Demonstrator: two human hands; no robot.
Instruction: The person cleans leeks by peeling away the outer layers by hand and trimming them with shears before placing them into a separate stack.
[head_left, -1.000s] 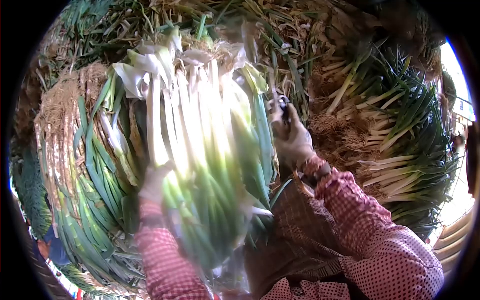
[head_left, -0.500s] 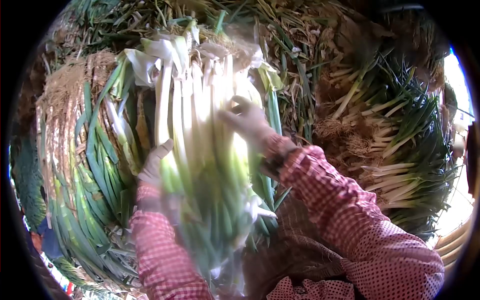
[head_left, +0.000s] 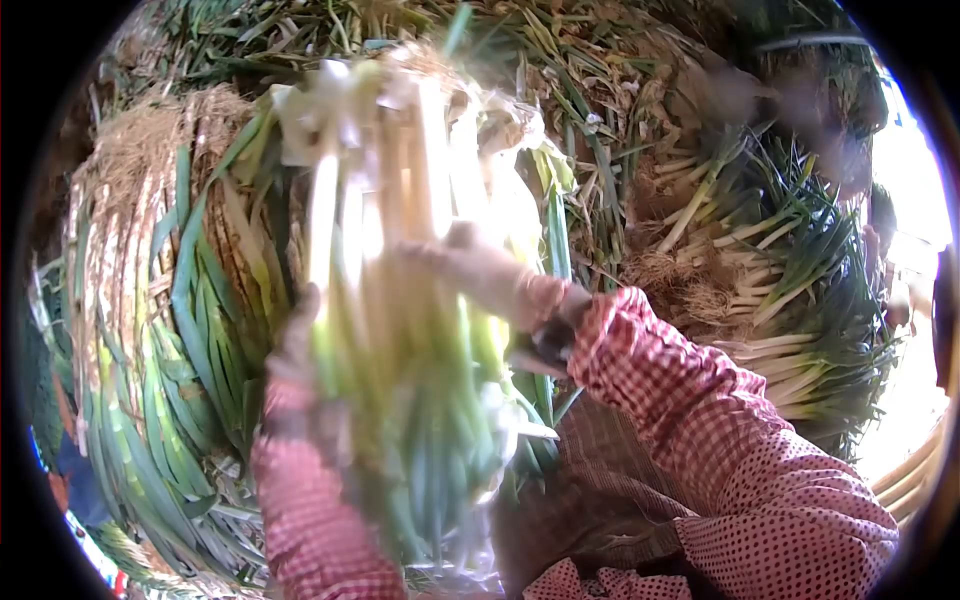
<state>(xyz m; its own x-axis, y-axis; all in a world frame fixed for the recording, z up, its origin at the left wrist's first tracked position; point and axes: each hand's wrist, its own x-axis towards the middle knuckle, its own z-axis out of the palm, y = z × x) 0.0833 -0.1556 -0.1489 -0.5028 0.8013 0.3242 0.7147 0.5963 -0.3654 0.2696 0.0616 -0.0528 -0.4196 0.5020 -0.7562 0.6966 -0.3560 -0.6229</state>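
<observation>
A thick bundle of green onions [head_left: 430, 200] fills the middle in front of me, white stalks at the top and green leaves toward me. Pale wilted leaves and roots cover its upper end, and clear plastic [head_left: 470, 560] shows by the lower leaves. Along the bundle's left edge is my left hand [head_left: 295, 340], touching or very close to it, its fingers smeared by motion. My right hand [head_left: 475, 270] reaches across the white stalks from the right, blurred, with fingers stretched out over them.
Another bundle of green onions [head_left: 150, 300], roots up, stands at the left. Loose green onions [head_left: 790, 290] with roots are piled at the right. Trimmed leaves and debris [head_left: 580, 90] lie behind. Dark cloth [head_left: 610, 470] lies below my right forearm.
My right hand has moved left and slightly down across the stalks. My left hand has shifted slightly down and left. The middle bundle's upper end sits a little higher in view.
</observation>
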